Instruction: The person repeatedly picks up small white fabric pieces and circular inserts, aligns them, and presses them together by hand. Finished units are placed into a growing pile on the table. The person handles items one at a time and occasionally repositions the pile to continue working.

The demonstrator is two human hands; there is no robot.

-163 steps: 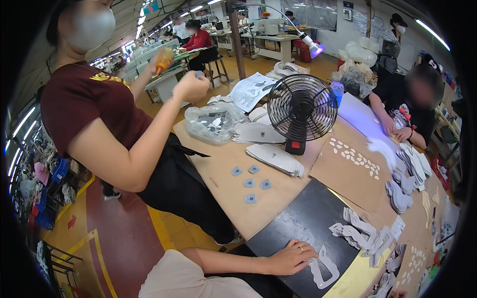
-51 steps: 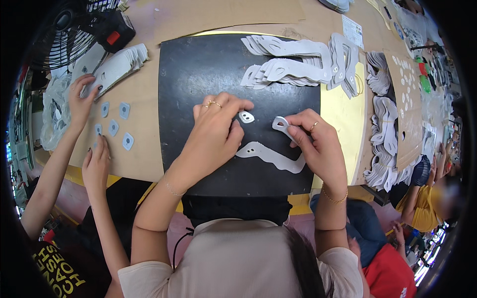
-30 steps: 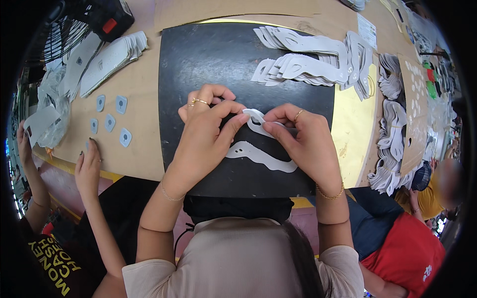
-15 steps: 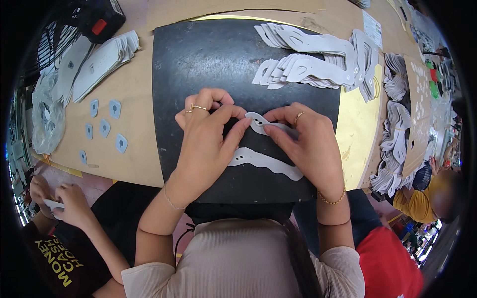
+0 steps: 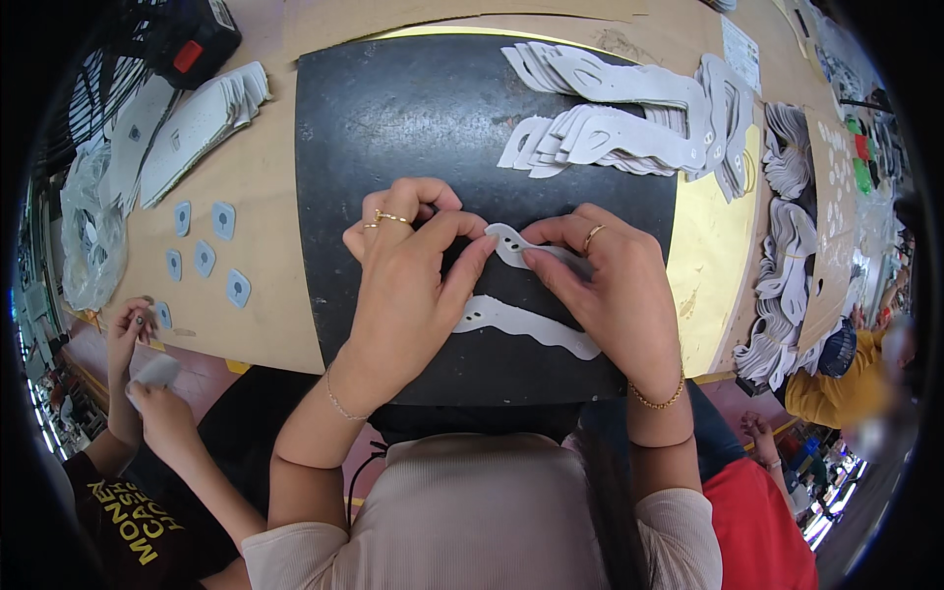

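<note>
Between thumb and fingers of both hands I pinch one white curved shoe-upper piece [image 5: 510, 246] with small dark holes at its end. My left hand [image 5: 403, 275] grips its rounded tip; my right hand [image 5: 612, 285] holds it a little further along, covering the rest. Just below, a second wavy white piece [image 5: 531, 324] with similar holes lies on the black mat [image 5: 393, 118], its left end close to my left hand. Stacks of like white pieces [image 5: 600, 133] rest at the mat's far right.
Several small pale patches [image 5: 205, 258] lie on the brown table at left, near stacked white sheets [image 5: 202, 128], a plastic bag [image 5: 93, 231] and a black device [image 5: 192, 44]. Bundled pieces [image 5: 787, 246] line the right. A co-worker's hand [image 5: 167, 418] holds a white piece at lower left.
My hands and the pinched piece stay nearly in place. At left, the co-worker's hands have drawn apart, one raised toward the table edge. Another person's hand now shows at lower right.
</note>
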